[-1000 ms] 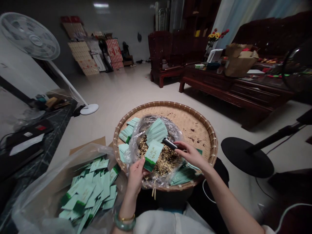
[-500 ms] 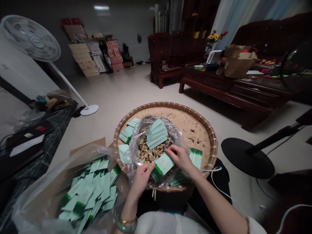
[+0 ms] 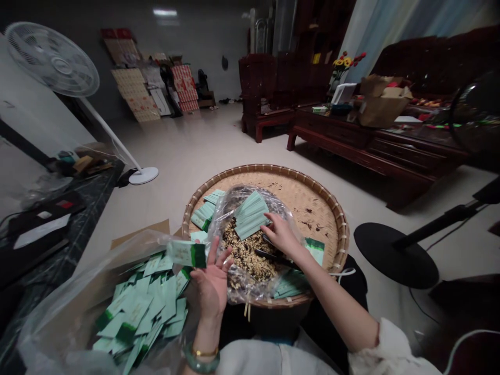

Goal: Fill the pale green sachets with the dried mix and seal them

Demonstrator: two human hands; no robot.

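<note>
My left hand [image 3: 211, 284] is open, palm up, with its fingers spread above the left pile. A pale green packet with a dark green end [image 3: 186, 254] sits just beside its thumb, seemingly off the hand. My right hand [image 3: 283, 234] grips a slim black tool [image 3: 278, 259] over a clear plastic bag [image 3: 230, 205]. That bag holds loose dried tan bits [image 3: 246, 255] and a stack of pale green packets [image 3: 251, 214]. It rests in a round woven bamboo tray [image 3: 312, 208], with more packets [image 3: 203, 216] around it. A heap of the same packets [image 3: 144, 307] lies in clear plastic at lower left.
A dark stone counter [image 3: 50, 224] with a cable and papers runs along the left. A white floor fan [image 3: 52, 60] stands beyond it. A round black stand base [image 3: 394, 255] sits at right, and dark wooden furniture [image 3: 371, 135] stands ahead.
The packet has moved left, from over the tray to above the heap. My left hand has turned palm up and opened. My right hand has moved up over the bag.
</note>
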